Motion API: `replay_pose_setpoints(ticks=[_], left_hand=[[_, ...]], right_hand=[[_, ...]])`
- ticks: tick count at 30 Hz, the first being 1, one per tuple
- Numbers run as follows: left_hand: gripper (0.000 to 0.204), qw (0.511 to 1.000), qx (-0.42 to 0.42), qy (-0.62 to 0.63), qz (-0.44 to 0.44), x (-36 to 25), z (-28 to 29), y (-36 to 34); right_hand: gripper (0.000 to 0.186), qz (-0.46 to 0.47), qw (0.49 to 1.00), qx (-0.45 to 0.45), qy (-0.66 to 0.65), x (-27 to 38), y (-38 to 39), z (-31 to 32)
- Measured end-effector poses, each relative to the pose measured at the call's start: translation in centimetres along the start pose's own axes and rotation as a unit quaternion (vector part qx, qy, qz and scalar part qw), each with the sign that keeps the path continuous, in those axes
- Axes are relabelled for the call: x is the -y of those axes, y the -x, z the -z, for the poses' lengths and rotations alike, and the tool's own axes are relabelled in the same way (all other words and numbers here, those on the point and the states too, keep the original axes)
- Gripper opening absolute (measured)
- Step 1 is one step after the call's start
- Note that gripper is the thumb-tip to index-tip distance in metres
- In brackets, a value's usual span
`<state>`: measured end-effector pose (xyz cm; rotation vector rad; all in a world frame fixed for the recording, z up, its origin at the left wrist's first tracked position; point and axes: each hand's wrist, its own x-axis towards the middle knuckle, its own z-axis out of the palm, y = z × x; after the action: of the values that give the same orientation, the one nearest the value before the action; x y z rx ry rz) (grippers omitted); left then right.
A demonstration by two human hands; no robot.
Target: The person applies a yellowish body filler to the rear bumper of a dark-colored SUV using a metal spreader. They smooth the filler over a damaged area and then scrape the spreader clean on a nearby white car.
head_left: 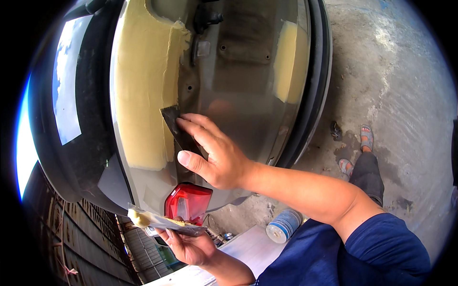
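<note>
My right hand [217,157] holds a thin black filler spreader [172,125] against the car's rear panel. Its fingers lie along the back of the blade and the thumb stands apart. The blade's edge meets a broad pale-yellow coat of body filler [143,95] on the grey panel. Lower down, my left hand [191,248] grips a flat mixing plate [164,223] from below, thumb and fingers at its edge. A lump of yellow filler [140,219] sits at the plate's left end, with more smeared along its edge. The plate is just below the red tail light [183,202].
Another filler patch [289,62] covers the panel's right side, near the dark bumper [317,90]. A dark rear window [71,81] is at left. A blue-and-white can [281,226] stands on a pale surface below my right arm. My sandaled feet [366,138] are on concrete.
</note>
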<state>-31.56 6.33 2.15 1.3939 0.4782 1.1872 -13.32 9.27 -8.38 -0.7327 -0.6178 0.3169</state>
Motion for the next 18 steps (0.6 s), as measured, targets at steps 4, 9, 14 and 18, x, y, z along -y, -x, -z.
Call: replay_pose_setpoints(ticks=[4,9,14,18], left_hand=[[0.036,1.000,-0.002,-0.011,0.010,0.3,-0.5,-0.1],[0.043,0.998,0.004,-0.047,0.042,0.5,-1.1,0.0],[0.043,0.997,-0.001,-0.009,0.077,1.3,-1.9,0.3],[0.036,0.997,-0.035,-0.072,0.005,0.2,-3.3,0.1]], right_hand=[[0.060,-0.041,0.997,0.059,-0.027,0.7,1.1,0.9],[0.055,-0.062,0.974,0.159,-0.151,2.4,2.6,4.2],[0.052,0.014,0.920,0.305,-0.247,5.3,4.6,6.3],[0.046,0.071,0.959,0.264,0.078,2.4,5.6,7.2]])
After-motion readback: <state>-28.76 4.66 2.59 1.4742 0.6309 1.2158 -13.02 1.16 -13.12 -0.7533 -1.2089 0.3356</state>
